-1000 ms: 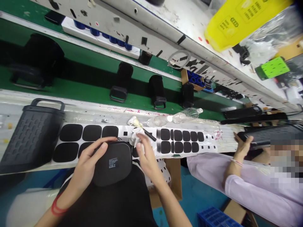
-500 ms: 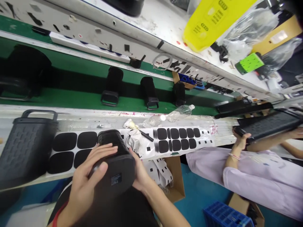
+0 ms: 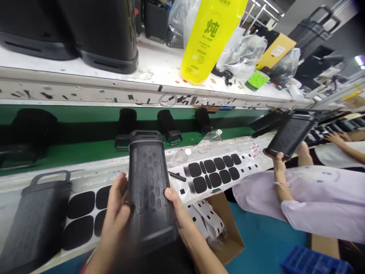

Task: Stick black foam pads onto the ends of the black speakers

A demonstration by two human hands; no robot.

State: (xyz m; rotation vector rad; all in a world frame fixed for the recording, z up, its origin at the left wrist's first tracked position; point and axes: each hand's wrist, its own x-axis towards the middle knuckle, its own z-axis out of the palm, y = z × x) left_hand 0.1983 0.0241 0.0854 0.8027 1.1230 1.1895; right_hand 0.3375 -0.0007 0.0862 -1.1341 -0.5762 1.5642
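Left hand (image 3: 114,211) and right hand (image 3: 181,213) at one black casing (image 3: 149,179), raised by the surface (image 3: 94,179).
Casing: dull black, rounded corners, rimmed end, elongated cells, some perforated. Right hand closed on its side, thumb on face; left half open alongside, grip cannot be told. Beyond: patch sheet (image 3: 224,176), handled casing (image 3: 38,219), clear bottle (image 3: 209,142).

A white shelf (image 3: 155,57) overlooks blue floor (image 3: 256,232).
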